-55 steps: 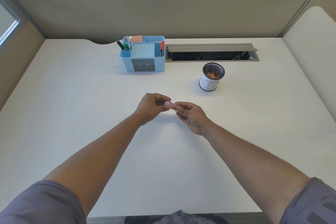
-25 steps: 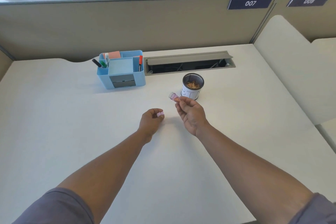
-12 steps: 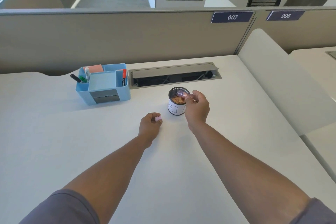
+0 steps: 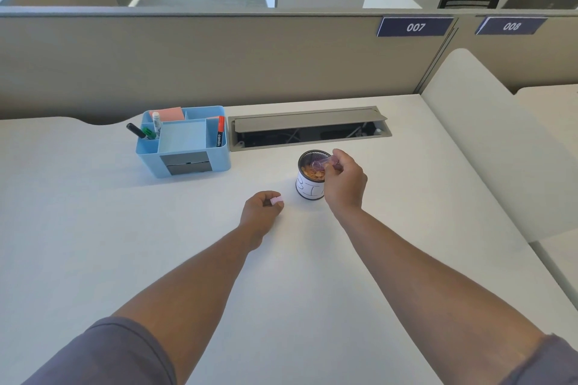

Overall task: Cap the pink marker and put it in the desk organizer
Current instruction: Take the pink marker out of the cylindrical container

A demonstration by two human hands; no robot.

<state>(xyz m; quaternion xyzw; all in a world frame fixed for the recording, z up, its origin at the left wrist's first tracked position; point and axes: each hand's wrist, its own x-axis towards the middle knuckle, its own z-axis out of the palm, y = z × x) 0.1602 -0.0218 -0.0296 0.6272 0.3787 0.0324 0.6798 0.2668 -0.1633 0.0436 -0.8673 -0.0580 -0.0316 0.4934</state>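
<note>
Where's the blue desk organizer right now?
The blue desk organizer sits at the back left of the desk, just left of the open cable tray.

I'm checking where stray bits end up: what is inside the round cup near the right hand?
The cup holds small orange-brown bits, too blurred to identify. The right hand holds a small clear pinkish piece over its rim, covering part of the contents; the bottom is hidden.
</note>
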